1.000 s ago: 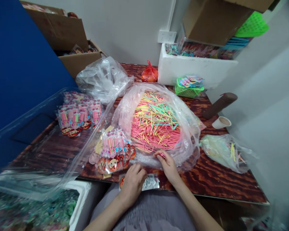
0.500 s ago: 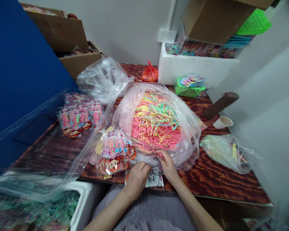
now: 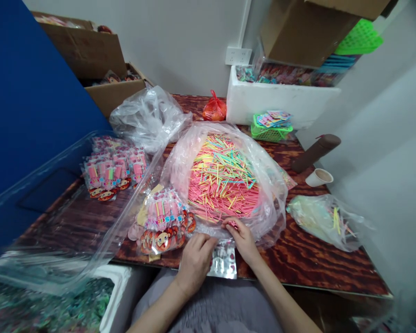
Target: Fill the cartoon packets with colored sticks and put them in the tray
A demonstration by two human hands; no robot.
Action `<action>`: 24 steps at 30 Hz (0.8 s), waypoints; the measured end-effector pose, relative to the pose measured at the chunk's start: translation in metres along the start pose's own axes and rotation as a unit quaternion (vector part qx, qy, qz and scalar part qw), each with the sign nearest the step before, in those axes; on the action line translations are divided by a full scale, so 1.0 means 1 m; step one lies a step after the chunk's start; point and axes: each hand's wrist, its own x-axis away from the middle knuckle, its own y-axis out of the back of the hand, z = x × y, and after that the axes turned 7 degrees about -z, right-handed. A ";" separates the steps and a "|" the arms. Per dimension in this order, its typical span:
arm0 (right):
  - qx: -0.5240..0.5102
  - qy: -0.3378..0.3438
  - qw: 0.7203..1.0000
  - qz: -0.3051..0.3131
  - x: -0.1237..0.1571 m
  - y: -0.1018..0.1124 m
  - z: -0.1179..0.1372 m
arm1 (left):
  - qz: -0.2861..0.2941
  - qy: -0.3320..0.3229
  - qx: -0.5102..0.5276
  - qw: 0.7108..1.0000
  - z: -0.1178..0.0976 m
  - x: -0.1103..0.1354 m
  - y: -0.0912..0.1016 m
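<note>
My left hand (image 3: 195,260) is curled at the near table edge, fingers on a shiny clear packet (image 3: 225,263) printed with small red figures. My right hand (image 3: 241,237) lies just right of it, fingers pinched on a small bunch of pink sticks (image 3: 233,224) at the rim of a big clear bag (image 3: 273,185). That bag holds a heap of pink, yellow and green sticks (image 3: 223,178). To the left of my hands lies a stack of filled packets (image 3: 162,222) with cartoon faces.
More filled packets (image 3: 113,169) lie at the left beside a clear plastic lid (image 3: 55,208). A crumpled bag (image 3: 149,115), red bag (image 3: 214,108), white foam box (image 3: 280,99), green basket (image 3: 271,127), paper cup (image 3: 319,177) and small bag of sticks (image 3: 324,219) stand around.
The packet under my left hand has turned and slid right, now lying between both hands. My left hand moved slightly right toward my right hand, which stayed at the bag's rim.
</note>
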 end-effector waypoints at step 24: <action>-0.035 0.014 0.998 -0.043 -0.006 -0.015 0.042 | -0.072 0.164 0.201 0.963 -0.005 -0.032 0.044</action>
